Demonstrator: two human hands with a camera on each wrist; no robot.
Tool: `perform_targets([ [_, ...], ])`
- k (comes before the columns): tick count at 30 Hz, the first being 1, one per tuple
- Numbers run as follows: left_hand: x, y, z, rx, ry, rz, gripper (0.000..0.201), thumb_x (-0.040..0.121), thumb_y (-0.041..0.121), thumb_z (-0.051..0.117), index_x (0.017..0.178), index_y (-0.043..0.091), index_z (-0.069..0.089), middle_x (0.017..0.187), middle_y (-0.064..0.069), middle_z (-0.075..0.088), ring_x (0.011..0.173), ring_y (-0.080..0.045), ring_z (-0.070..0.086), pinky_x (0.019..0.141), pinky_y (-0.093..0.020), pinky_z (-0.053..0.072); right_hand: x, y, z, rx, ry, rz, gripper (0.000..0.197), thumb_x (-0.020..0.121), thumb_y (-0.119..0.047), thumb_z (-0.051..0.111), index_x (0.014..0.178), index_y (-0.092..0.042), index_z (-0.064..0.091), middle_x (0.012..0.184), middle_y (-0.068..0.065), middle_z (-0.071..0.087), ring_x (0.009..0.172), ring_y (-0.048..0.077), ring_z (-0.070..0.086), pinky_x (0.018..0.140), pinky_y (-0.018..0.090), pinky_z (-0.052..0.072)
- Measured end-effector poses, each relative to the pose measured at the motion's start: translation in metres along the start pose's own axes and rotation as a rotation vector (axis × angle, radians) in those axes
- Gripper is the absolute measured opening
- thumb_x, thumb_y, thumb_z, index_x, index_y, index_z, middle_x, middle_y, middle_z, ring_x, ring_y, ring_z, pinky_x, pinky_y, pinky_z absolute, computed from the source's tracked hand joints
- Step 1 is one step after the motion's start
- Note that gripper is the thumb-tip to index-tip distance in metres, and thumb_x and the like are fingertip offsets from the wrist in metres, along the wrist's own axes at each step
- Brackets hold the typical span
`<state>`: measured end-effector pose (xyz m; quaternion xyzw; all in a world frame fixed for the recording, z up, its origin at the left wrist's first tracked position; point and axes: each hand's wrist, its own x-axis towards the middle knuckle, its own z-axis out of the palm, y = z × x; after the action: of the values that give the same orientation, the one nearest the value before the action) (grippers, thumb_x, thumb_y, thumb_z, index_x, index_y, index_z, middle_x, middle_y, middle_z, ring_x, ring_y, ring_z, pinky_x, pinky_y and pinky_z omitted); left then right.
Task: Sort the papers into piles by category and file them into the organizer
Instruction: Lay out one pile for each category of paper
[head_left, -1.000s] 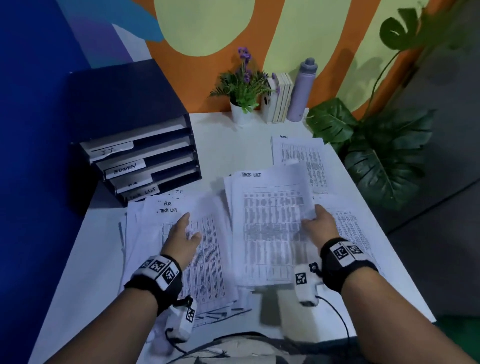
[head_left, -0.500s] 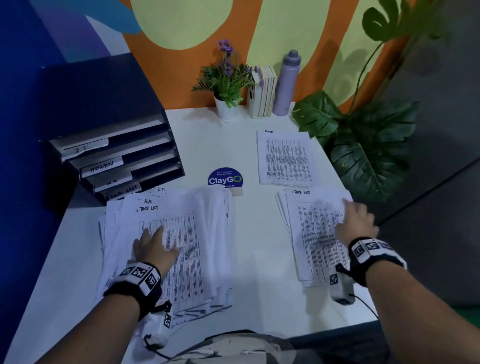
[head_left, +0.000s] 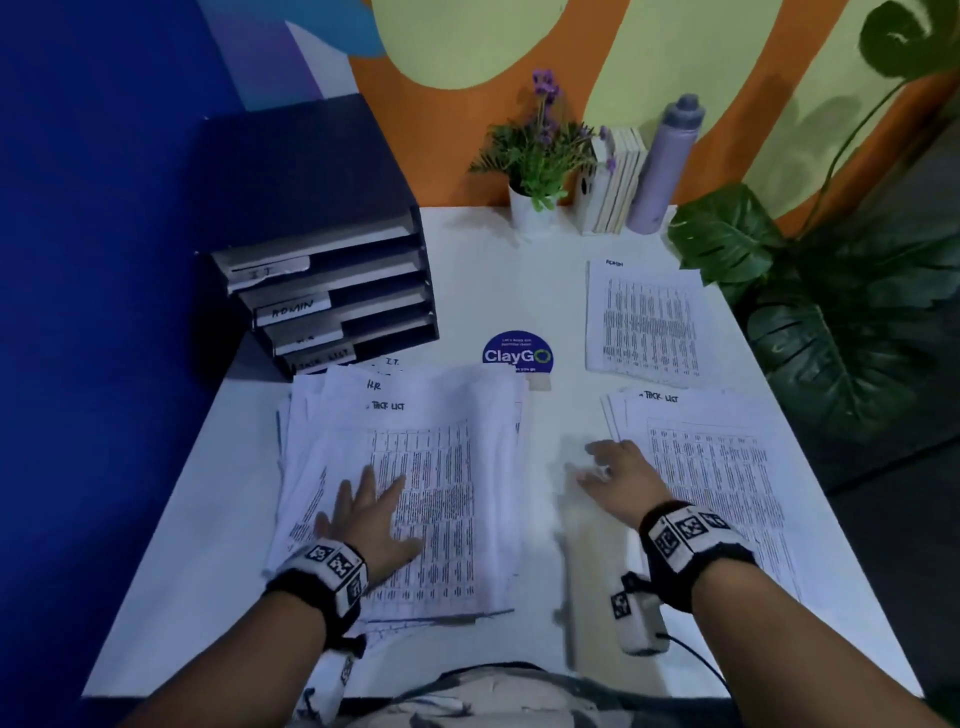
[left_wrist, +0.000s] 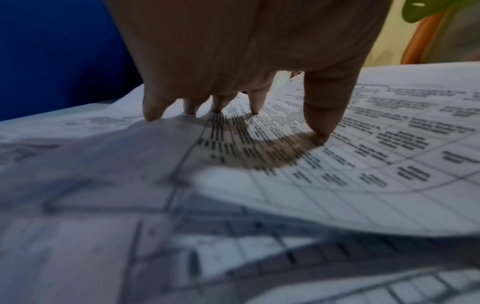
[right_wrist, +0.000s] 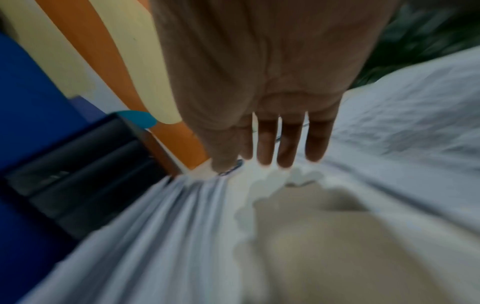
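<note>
Pulling back from the small stack of white printed sheets marked "TACK LIST" (head_left: 711, 483), the right hand (head_left: 621, 480) has left the spot where it lay half a second ago. It now hangs over the bare white table (head_left: 540, 291), just left of that stack, with straight fingers that hold nothing. It looks blurry. The left hand (head_left: 366, 519) has stayed on the big messy pile of white printed papers (head_left: 441, 467), spread flat.

The left wrist view shows what the head view does not: the fingertips (left_wrist: 322, 133) press down on the top sheet, and the palm is lifted off it. The right wrist view shows the right hand (right_wrist: 272, 164) from below, fingers straight and a little apart.

Past the left hand stands the dark grey organizer with labelled trays (head_left: 327, 306). Past the right hand lies another white printed sheet stack (head_left: 644, 322).
</note>
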<state>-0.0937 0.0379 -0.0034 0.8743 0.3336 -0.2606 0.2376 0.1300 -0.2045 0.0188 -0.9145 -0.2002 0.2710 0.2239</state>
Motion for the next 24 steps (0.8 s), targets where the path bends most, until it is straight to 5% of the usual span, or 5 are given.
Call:
perform_targets([
  [6, -0.008, 0.000, -0.004, -0.183, 0.154, 0.168, 0.073, 0.090, 0.039, 0.058, 0.151, 0.039, 0.017, 0.161, 0.008, 0.001, 0.148, -0.018, 0.006, 0.120, -0.041, 0.015, -0.006, -0.078, 0.040, 0.340, -0.286, 0.072, 0.079, 0.090, -0.060, 0.052, 0.147, -0.009, 0.030, 0.134, 0.010, 0.048, 0.122, 0.026, 0.052, 0.083, 0.027, 0.048],
  [12, 0.009, -0.035, -0.020, -0.358, 0.304, -0.123, 0.063, 0.092, 0.031, 0.054, 0.148, 0.012, 0.031, 0.150, -0.015, 0.029, 0.134, -0.030, 0.037, 0.112, -0.039, 0.033, 0.005, -0.069, 0.071, 0.431, -0.045, 0.114, 0.037, 0.087, -0.022, 0.067, 0.118, -0.004, 0.060, 0.117, 0.013, 0.066, 0.112, 0.031, 0.062, 0.095, 0.040, 0.051],
  [16, 0.017, -0.038, -0.029, -0.491, 0.313, -0.100, 0.034, 0.095, 0.038, 0.048, 0.102, 0.006, 0.056, 0.110, -0.016, 0.058, 0.096, -0.030, 0.058, 0.088, -0.038, 0.049, 0.003, -0.066, 0.069, 0.658, 0.015, 0.155, 0.035, 0.085, -0.014, 0.069, 0.118, -0.005, 0.063, 0.114, 0.011, 0.069, 0.106, 0.024, 0.065, 0.101, 0.043, 0.049],
  [20, 0.017, -0.036, -0.037, -0.607, 0.343, -0.082, 0.012, 0.099, 0.022, 0.044, 0.093, 0.013, 0.040, 0.079, -0.004, 0.048, 0.077, -0.022, 0.048, 0.071, -0.031, 0.041, 0.001, -0.068, 0.056, 0.604, 0.076, 0.128, 0.021, 0.093, -0.004, 0.058, 0.075, -0.014, 0.057, 0.070, 0.001, 0.058, 0.064, 0.014, 0.052, 0.063, 0.023, 0.044],
  [24, 0.017, -0.035, -0.047, -0.636, 0.346, -0.125, 0.005, 0.100, 0.020, 0.041, 0.105, 0.018, 0.040, 0.080, 0.001, 0.044, 0.083, -0.020, 0.045, 0.076, -0.028, 0.037, 0.001, -0.060, 0.042, 0.593, 0.095, 0.136, 0.014, 0.095, -0.006, 0.053, 0.083, -0.010, 0.059, 0.071, 0.006, 0.054, 0.060, 0.020, 0.048, 0.061, 0.026, 0.041],
])
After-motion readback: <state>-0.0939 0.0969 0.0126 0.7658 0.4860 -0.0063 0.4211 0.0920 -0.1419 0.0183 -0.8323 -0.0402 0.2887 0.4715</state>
